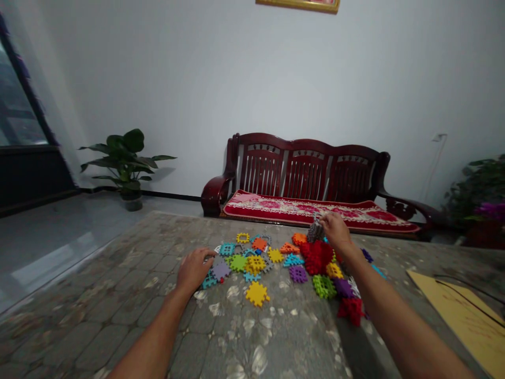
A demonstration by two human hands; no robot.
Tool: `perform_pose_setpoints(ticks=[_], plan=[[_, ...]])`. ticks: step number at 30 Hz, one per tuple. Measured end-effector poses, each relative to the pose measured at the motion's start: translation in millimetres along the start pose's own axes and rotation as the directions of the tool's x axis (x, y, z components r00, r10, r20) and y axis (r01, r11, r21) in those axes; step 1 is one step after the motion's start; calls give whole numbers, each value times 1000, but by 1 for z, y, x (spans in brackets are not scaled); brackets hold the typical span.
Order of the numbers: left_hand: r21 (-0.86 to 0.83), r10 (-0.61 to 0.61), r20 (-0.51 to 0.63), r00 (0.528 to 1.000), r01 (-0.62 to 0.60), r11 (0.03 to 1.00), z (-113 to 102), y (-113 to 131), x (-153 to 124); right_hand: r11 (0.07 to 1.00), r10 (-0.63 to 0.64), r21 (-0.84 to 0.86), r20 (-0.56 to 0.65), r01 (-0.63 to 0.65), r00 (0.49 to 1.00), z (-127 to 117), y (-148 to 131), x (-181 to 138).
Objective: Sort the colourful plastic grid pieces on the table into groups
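Note:
A scatter of flat plastic interlocking tiles (256, 263) in many colours lies on the table (118, 295). My left hand (194, 270) rests at the left edge of the pile, fingers curled down over a grey tile (209, 258). My right hand (334, 230) is at the far side of the pile, pinching a grey tile block (315, 231) that stands just above a red assembled cluster (316, 257). A lone yellow tile (257, 293) lies nearest me. A smaller red cluster (351, 309) sits beside my right forearm.
A yellow cardboard sheet (465, 316) lies on the table at the right. Behind the table stand a dark wooden bench (303, 168) with a red cushion, a potted plant (127, 158) at left and another plant (479, 189) at right.

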State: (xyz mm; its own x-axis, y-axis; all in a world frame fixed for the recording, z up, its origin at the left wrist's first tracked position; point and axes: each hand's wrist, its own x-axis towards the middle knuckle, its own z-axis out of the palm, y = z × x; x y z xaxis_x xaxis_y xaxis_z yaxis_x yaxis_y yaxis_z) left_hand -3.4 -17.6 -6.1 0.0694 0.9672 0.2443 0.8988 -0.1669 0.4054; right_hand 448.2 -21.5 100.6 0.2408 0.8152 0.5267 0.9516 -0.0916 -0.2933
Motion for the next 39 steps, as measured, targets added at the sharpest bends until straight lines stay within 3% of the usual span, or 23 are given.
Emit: perform_pose_setpoints(ticks=[5, 19, 28, 31, 33, 36, 39], plan=[[4, -7, 6, 1000, 7, 1000, 1, -2, 1, 996, 55, -78, 25, -53, 998, 0, 17, 5], [5, -17, 7, 1000, 17, 1000, 1, -3, 0, 979, 85, -196, 111, -62, 990, 7, 23, 5], [7, -21, 10, 1000, 21, 1000, -1, 0, 0, 981, 81, -181, 56, -70, 995, -4, 20, 1], [6, -11, 0, 1000, 11, 1000, -1, 0, 0, 999, 13, -50, -63, -17, 998, -6, 6, -6], [4, -9, -7, 1000, 9, 1000, -1, 1, -1, 990, -85, 102, -120, 98, 989, -1, -12, -18], [-4, -10, -9, 1000, 10, 1000, -1, 1, -1, 919, -260, 293, -54, 264, 964, 17, -47, -49], [-12, -22, -2, 1000, 22, 1000, -1, 2, -1, 892, -332, 348, 67, 290, 941, 43, -79, -87]])
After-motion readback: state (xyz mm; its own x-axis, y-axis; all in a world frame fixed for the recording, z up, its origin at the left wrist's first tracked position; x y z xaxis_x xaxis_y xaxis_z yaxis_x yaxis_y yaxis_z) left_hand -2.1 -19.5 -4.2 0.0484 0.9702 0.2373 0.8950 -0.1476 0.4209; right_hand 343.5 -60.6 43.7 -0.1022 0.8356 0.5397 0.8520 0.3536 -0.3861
